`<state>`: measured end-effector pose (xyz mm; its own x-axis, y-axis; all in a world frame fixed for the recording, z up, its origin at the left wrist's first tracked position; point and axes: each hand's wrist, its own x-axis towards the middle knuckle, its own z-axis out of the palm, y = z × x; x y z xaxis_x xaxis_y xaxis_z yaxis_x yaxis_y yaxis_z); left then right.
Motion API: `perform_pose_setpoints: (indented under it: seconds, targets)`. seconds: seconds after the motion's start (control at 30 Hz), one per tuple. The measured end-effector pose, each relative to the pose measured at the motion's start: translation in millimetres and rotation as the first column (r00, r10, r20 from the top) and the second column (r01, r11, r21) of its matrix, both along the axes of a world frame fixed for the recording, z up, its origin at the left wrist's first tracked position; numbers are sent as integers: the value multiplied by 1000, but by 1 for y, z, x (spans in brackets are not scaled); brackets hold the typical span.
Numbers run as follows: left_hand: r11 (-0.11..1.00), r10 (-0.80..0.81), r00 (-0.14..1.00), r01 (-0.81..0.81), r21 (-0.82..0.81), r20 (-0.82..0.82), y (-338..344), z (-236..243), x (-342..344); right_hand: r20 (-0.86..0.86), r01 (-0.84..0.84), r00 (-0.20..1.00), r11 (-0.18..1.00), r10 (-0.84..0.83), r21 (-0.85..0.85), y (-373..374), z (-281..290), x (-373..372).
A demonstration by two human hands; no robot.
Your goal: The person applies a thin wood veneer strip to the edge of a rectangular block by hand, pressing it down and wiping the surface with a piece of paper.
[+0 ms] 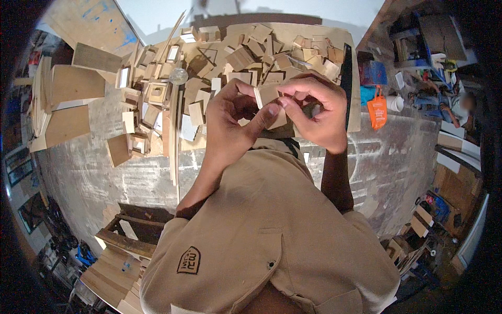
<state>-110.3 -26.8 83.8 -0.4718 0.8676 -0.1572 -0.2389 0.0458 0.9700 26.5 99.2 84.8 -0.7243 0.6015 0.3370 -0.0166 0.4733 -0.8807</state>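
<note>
Between both hands, above the work table (351,68), is a small pale wooden piece (269,93) with flat faces and a layered edge. My left hand (234,112) grips it from the left, with the thumb along its lower side. The fingers and thumb of my right hand (318,110) pinch its right side. Part of the piece is hidden behind the fingers, so I cannot tell if it is hollow. Just behind the hands lies a heap of small wooden pieces (241,57).
Small open wooden boxes (157,94) and long thin strips (173,136) lie on the left. A long dark blade-like strip (346,78) edges the table's right side. An orange bag (376,111) and white bucket (396,103) are further right, near another person (461,109).
</note>
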Motion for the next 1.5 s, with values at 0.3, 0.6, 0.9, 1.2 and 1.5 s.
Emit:
perform_pose_setpoints:
  seconds: [0.3,0.6,0.9,1.2,1.5]
  targets:
    - [1000,-13,1000,13,10,16,-7,-3,-4,66,-74,996,987,66,140,5,12,0]
    - [999,-28,1000,28,-33,10,-10,3,-7,42,-57,998,986,51,158,3,10,-4]
    - [1000,-25,1000,25,15,18,-12,-2,-7,50,-70,997,984,63,162,2,14,-3]
    - [999,-28,1000,28,-17,-4,-14,-5,-9,46,-90,995,986,85,139,3,14,-2]
    - [999,-39,999,39,1,4,-20,-8,-14,46,-97,994,995,97,3,-2,1,-5]
